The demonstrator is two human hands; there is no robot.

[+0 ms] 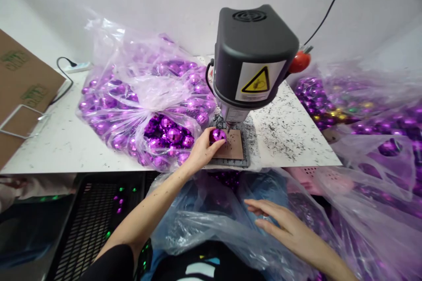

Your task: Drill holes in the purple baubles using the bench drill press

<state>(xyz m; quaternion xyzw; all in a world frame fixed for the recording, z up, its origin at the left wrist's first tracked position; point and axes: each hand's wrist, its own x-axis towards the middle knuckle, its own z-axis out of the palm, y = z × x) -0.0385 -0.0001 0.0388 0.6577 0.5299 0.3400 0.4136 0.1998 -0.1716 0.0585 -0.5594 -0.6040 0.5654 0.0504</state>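
My left hand (205,148) grips a shiny purple faceted ball (218,136) between thumb and fingers, beside the tip of a black bench drill press (255,57). Under the ball lies a brown board (234,145) on the machine's grey base. To the left, an open clear bag (153,96) full of similar purple balls rests on the white table. My right hand (275,219) hangs over my lap, fingers apart and holding nothing, above a clear plastic bag (211,228).
A cardboard box (24,83) stands at the far left. Black crate (95,219) sits below the table's left edge. More bags of purple balls (389,123) are piled at the right. The machine has a red knob (300,61). Dark shavings litter the white table (286,127).
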